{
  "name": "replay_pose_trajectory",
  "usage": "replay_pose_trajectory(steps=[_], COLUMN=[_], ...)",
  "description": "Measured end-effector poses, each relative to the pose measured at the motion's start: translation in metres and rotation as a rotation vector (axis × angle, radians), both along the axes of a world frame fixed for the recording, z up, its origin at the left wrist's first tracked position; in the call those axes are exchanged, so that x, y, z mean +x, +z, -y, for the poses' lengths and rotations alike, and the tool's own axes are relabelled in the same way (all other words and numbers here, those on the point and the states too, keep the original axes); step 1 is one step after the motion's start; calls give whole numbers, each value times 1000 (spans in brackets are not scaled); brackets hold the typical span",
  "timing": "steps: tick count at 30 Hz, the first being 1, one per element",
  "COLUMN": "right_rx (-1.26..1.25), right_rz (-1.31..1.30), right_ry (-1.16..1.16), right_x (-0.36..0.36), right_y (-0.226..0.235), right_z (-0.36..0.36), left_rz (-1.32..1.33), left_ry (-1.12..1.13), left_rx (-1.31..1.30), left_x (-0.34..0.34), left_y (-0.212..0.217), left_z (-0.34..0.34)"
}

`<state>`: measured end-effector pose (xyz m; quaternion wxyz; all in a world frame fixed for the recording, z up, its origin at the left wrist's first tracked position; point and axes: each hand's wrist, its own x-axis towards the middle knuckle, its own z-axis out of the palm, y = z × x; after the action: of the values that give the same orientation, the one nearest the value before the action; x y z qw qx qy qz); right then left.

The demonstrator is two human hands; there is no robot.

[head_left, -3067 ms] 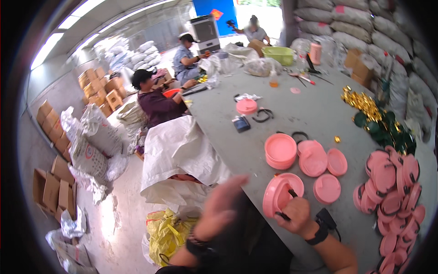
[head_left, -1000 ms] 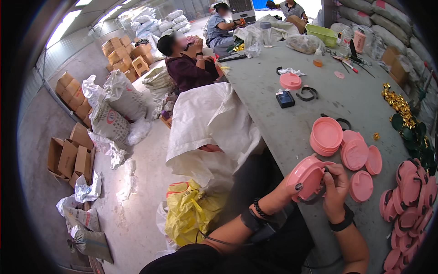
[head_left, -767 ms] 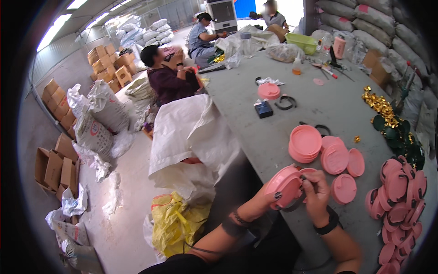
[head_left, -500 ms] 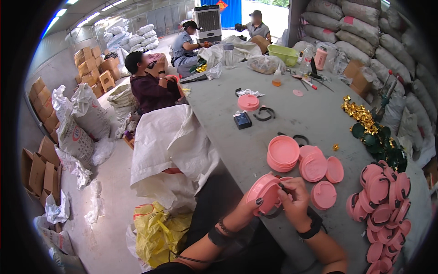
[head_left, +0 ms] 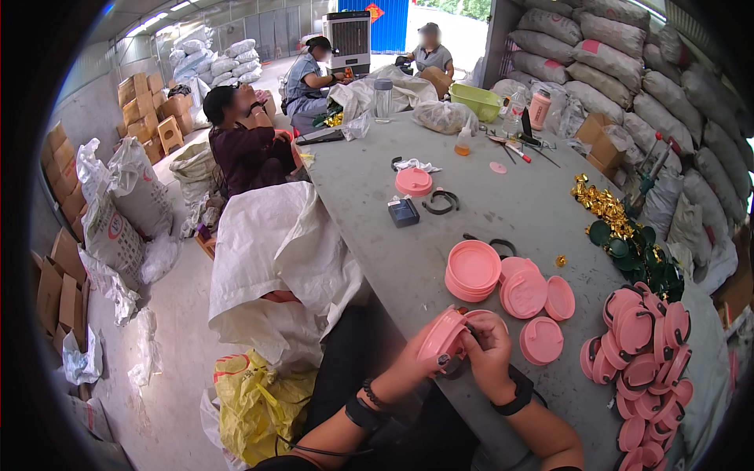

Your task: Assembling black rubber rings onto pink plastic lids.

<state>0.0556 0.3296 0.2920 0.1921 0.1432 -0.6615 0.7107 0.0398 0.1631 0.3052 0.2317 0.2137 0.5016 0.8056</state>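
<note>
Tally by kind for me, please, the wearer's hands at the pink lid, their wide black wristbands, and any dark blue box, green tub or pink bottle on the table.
Hands at the pink lid: 2
Wide black wristbands: 2
Dark blue box: 1
Green tub: 1
Pink bottle: 1
Total: 7

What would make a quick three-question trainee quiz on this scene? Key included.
1. What are the left hand and right hand both handling?
2. True or false: the gold pieces lie next to dark green pieces on the table.
3. What colour is the basin toward the table's far end? A) blue B) light green C) white

Key: 1. a pink lid; 2. true; 3. B
</note>
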Motion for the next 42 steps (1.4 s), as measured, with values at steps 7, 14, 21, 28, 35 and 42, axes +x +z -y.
replay_pose_trajectory(steps=[7,14,21,28,35,42], right_rx=[33,-29,-64,-9,12,-32], right_rz=[-9,42,56,31,95,94], right_ry=[-31,-4,2,-34,-35,-4], right_x=[2,3,5,3,5,5], right_y=[0,-2,-2,-8,-14,-13], right_z=[2,3,5,2,0,2], left_rz=[23,27,0,49,52,66], left_ry=[-15,-32,-15,97,72,64], left_rx=[97,63,25,-84,-101,-101], left_x=[7,6,6,8,8,9], left_y=[5,6,5,13,11,16], left_z=[0,3,4,-1,3,3])
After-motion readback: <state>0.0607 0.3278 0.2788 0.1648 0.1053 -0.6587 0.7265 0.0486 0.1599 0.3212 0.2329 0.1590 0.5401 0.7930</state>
